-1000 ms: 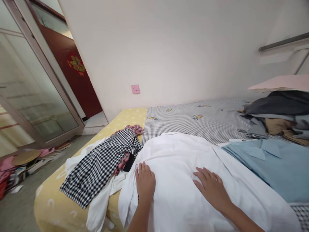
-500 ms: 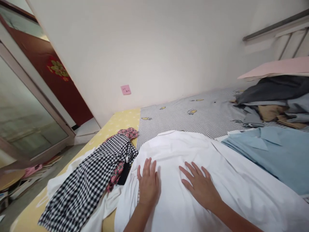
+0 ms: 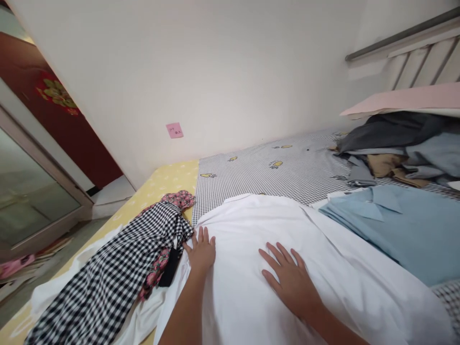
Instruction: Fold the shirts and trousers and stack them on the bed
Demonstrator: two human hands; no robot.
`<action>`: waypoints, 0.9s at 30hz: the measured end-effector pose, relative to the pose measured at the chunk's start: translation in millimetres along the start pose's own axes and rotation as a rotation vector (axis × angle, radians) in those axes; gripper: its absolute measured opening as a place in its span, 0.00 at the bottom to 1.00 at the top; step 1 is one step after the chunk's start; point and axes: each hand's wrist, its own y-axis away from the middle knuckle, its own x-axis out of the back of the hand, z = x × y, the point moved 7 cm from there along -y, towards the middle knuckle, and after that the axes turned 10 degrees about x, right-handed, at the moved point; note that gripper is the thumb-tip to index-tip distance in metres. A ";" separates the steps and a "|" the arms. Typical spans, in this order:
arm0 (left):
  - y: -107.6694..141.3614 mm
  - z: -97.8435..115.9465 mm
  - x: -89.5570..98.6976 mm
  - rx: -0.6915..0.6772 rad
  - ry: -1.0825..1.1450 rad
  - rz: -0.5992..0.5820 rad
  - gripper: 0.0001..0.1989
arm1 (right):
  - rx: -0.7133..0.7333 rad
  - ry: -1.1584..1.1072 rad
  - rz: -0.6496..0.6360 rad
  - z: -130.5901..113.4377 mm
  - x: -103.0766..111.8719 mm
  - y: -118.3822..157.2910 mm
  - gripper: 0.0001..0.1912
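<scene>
A white garment, perhaps a shirt point(image 3: 247, 225), lies spread out on the bed in front of me. Near its left edge my left hand point(image 3: 201, 251) rests flat on the cloth, fingers apart. My right hand point(image 3: 289, 278) presses lightly on the middle of the same garment with spread fingers. Neither hand grips anything. Left of the white garment lies a black-and-white checked garment point(image 3: 118, 268), over pink floral cloth point(image 3: 158, 273) and a black piece point(image 3: 168, 268). To the right is a light blue collared shirt point(image 3: 406, 230), laid flat in folds.
A heap of dark grey and brown clothes point(image 3: 402, 134) with a pink flat item point(image 3: 409, 100) on top sits at the back right. The bed has a checked sheet point(image 3: 247, 177) and a yellow one point(image 3: 172, 175). A white wall point(image 3: 230, 72) stands behind it.
My left hand has slid left and slightly away from me to the garment's edge. My right hand stays at about the same place on the cloth. The view has turned a little to the right.
</scene>
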 end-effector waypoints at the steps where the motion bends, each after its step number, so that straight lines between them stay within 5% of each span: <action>1: 8.3 0.1 1.0 -0.001 -0.004 0.012 0.29 | -0.004 -0.003 -0.008 -0.6 0.8 -0.5 0.26; 7: 84.7 -4.8 4.1 -0.019 0.026 0.094 0.28 | -0.022 0.052 -0.051 -3.4 4.7 1.7 0.27; 15: 225.7 -29.1 -5.6 -0.053 0.251 0.215 0.29 | -0.034 0.126 -0.130 -4.5 5.5 5.1 0.29; 19: 287.1 -46.9 -17.9 -0.026 0.343 0.097 0.33 | -0.040 0.138 -0.150 -4.5 8.7 7.1 0.30; 22: 310.3 -65.2 -28.5 0.018 0.503 -0.083 0.31 | -0.036 0.125 -0.142 -4.0 9.6 8.7 0.30; 25: 319.4 -93.0 -39.6 0.062 0.885 -0.172 0.24 | -0.039 0.095 -0.109 -2.1 9.7 10.3 0.31; 27: 321.7 -125.6 -55.7 0.246 1.194 -0.158 0.21 | -0.029 0.081 -0.071 -1.3 10.5 11.0 0.31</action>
